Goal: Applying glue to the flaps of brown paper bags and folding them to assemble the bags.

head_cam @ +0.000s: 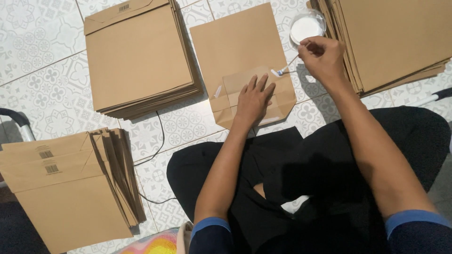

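The person sits cross-legged on the patterned tile floor [42, 42] in black trousers, and closest to the knees lies one brown paper bag [238, 47], flat, with its bottom flaps folded open toward the body. The left hand [253, 99] rests flat on these flaps with the fingers spread; it presses and does not grasp anything. If this hand lifts or slides, I think the flaps can spring up and the fold will go out of line. Just beyond, the right hand [322, 56] pinches a thin brush [284, 69] between the fingertips, and the white-tipped end hovers at the upper right edge of the flaps, very near or touching, I cannot tell which. The tip looks loaded with white paste, so a drop may fall on the bag outside the fold, or on the left fingers, which are close. Right behind the right hand stands a small clear dish of white paste [306, 26], partly against the right stack of bags [395, 37]; the wrist could knock it and spill on that stack. Further left are two more stacks [136, 56] [66, 188], and a thin black cable [160, 136] runs between them.
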